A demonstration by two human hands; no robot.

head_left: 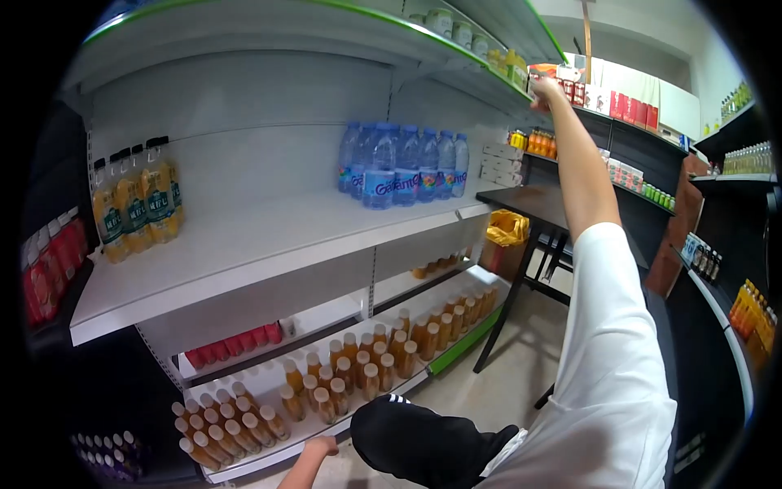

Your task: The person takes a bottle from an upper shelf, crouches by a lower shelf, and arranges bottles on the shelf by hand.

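My right hand (545, 88) is raised at the end of my stretched arm, by the right end of the green-edged upper shelf (456, 50). Its fingers are bent and partly hidden, so I cannot tell whether it grips anything. Just left of it stand yellow-green containers (515, 68) on that shelf. Low in the view, my left hand (321, 445) is curled closed with nothing visible in it. It is in front of the bottom shelf, near the amber bottles (323, 405) with pale caps, apart from them.
Blue-tinted water bottles (394, 167) and black-capped yellow drink bottles (134, 200) stand on the middle shelf (269, 232). A dark table (538, 204) stands to the right, beside a bin with a yellow bag (508, 228). My bent knee (432, 444) is close to the bottom shelf.
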